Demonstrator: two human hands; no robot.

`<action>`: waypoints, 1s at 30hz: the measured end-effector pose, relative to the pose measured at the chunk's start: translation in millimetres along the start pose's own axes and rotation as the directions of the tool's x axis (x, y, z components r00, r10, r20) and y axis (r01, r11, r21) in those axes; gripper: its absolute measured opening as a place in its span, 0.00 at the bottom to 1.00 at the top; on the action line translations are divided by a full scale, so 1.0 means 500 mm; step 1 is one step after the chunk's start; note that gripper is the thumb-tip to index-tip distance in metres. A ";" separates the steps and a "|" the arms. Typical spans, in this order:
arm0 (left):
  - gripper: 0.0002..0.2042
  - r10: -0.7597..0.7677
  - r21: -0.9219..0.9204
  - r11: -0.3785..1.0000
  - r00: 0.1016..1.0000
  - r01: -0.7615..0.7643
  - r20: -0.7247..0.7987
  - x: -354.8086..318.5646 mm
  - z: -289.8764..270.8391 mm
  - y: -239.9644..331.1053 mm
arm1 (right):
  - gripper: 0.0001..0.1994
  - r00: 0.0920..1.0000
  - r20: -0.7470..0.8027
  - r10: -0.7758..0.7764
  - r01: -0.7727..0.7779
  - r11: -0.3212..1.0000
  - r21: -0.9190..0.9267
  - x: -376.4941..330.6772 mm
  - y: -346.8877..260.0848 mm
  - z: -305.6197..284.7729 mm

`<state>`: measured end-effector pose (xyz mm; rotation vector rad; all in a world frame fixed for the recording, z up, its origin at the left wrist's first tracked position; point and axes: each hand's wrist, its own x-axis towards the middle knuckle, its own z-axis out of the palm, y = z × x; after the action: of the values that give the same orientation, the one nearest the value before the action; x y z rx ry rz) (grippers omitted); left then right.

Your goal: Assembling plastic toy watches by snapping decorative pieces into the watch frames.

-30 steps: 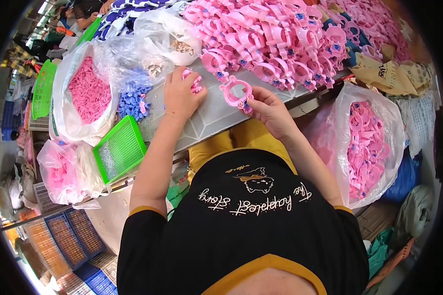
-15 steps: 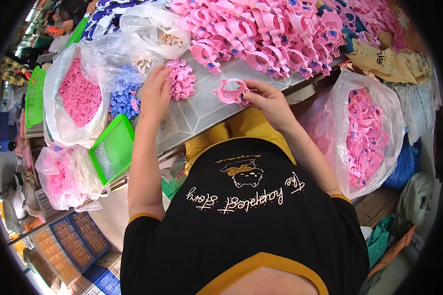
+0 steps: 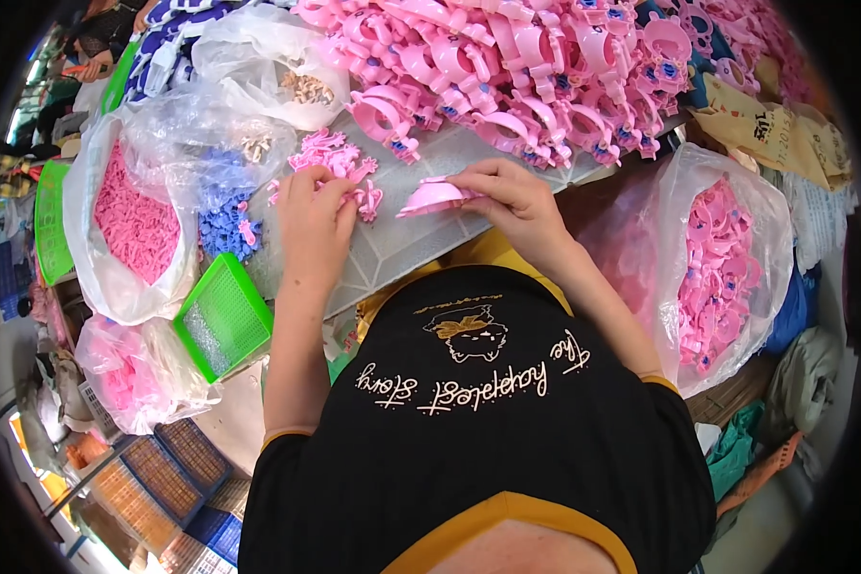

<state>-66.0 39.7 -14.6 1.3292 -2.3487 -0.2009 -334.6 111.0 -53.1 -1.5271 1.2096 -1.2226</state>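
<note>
Between the thumb and fingers of my right hand (image 3: 518, 206) is a pink plastic ring-shaped piece (image 3: 432, 198), tilted nearly edge-on above the grey tabletop (image 3: 383, 256). My left hand (image 3: 318, 218) is at the near side of a small heap of pink plastic parts (image 3: 327, 151), its fingers bent and drawn together. Whatever lies within those fingertips is hidden. Beyond both hands rises a large pile of similar pink ring pieces (image 3: 459, 67), many with small blue parts on them.
Small blue parts (image 3: 228, 225) lie left of my left hand, near a green basket (image 3: 222, 320). An open white bag of pink parts (image 3: 136, 215) stands farther left. To my right is a clear plastic bag (image 3: 722, 277) of pink ring pieces. Stacked crates (image 3: 158, 478) are at lower left.
My left hand has come nearer along the heap of pink parts, its fingers now more bent. The ring piece in my right hand has turned from face-on to nearly edge-on.
</note>
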 end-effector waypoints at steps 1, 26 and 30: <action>0.09 0.009 -0.011 1.000 1.000 -0.009 0.007 0.004 -0.002 -0.003 | 0.17 1.000 -0.006 -0.015 0.015 1.000 -0.018 0.001 0.001 0.001; 0.09 0.080 -0.595 0.803 0.994 -0.023 0.070 0.070 0.052 0.112 | 0.13 0.901 -0.039 -0.433 0.401 0.863 -0.306 -0.009 0.047 0.008; 0.09 0.115 -0.601 0.797 0.991 -0.048 0.074 0.071 0.046 0.111 | 0.13 0.892 -0.002 -0.453 0.421 0.831 -0.364 -0.009 0.042 0.005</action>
<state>-135.4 37.1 -6.5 0.9112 -2.1390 -0.9281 -336.5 111.3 -74.5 -2.1302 1.2235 -1.4290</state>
